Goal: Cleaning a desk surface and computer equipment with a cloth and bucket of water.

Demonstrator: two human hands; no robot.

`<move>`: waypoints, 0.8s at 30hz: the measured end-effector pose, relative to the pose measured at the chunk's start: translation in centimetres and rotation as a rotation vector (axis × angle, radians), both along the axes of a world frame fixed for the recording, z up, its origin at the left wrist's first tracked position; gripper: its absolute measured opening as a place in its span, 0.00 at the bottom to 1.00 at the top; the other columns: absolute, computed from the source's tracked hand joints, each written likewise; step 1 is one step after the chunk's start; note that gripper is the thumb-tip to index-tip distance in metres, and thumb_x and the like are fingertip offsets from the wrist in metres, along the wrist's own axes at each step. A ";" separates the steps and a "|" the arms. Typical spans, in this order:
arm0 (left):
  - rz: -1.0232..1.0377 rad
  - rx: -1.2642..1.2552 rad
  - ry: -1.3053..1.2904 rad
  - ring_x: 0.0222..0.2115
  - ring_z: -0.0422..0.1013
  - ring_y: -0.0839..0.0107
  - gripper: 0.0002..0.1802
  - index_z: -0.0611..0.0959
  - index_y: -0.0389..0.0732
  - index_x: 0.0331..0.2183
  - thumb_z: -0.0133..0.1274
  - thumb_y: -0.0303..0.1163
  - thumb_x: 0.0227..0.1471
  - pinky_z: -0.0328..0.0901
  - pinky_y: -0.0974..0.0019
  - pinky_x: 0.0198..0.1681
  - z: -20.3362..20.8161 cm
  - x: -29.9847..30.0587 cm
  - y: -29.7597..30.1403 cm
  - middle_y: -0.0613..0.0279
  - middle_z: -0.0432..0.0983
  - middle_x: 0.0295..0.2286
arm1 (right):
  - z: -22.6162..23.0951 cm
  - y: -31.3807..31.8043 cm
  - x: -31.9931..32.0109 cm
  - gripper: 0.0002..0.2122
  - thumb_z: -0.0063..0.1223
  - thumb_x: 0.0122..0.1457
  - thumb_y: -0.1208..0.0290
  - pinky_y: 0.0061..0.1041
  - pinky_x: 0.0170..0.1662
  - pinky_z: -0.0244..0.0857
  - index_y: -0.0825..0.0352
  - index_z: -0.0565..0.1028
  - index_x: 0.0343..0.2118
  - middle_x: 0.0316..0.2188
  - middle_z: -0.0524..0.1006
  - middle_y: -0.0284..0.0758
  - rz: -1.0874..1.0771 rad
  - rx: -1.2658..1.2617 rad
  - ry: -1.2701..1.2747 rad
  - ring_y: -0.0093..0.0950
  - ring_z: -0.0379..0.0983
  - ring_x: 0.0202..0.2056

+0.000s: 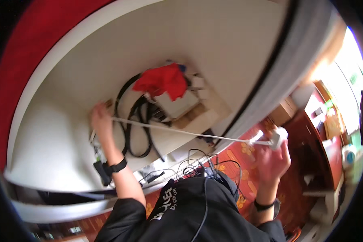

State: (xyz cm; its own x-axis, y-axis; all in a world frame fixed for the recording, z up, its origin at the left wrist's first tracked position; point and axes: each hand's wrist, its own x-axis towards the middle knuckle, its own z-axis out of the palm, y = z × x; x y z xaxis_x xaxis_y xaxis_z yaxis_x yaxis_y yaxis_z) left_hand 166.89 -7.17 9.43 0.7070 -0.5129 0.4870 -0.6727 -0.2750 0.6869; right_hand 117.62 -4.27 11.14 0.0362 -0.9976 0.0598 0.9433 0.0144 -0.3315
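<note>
A white cord stretches nearly straight between my two hands. My left hand is closed on the cord's far left part, over a pale shelf-like surface inside a white recess. At the right my right hand is raised and blurred, its fingers closed around a rounded white plug-like piece at the cord's other end. Under the cord lies a loop of thick black cable. Beside that loop are a red cloth and a flat white box.
Thin black wires tangle close to my body. A black object lies beside my left wrist. The grey edge of the recess runs diagonally at the right. Beyond it stand a brown cardboard box and dark red furniture over a patterned red floor.
</note>
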 end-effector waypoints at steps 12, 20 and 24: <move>-1.225 -0.121 -0.215 0.40 0.71 0.58 0.18 0.78 0.38 0.35 0.51 0.19 0.36 0.67 0.59 0.44 1.5 -23.1 4.6 0.57 0.74 0.35 | -4.0 -0.5 5.2 0.25 0.34 0.65 0.49 0.44 0.58 0.56 0.67 0.72 0.50 0.55 0.66 0.53 0.746 0.177 0.098 0.45 0.64 0.55; -1.191 0.135 -0.340 0.40 0.68 0.58 0.17 0.77 0.36 0.42 0.51 0.28 0.48 0.62 0.59 0.46 -1.8 -24.2 7.0 0.53 0.71 0.37 | -3.9 -3.5 8.0 0.22 0.33 0.66 0.54 0.44 0.57 0.58 0.67 0.72 0.49 0.59 0.63 0.47 0.701 0.112 0.114 0.41 0.59 0.60; -1.346 -0.038 0.396 0.47 0.66 0.60 0.20 0.77 0.38 0.43 0.50 0.15 0.44 0.65 0.61 0.47 -3.7 -23.8 7.9 0.57 0.69 0.40 | -4.3 -2.9 7.0 0.22 0.33 0.66 0.53 0.36 0.43 0.66 0.68 0.71 0.44 0.38 0.73 0.38 0.589 0.174 0.137 0.37 0.70 0.42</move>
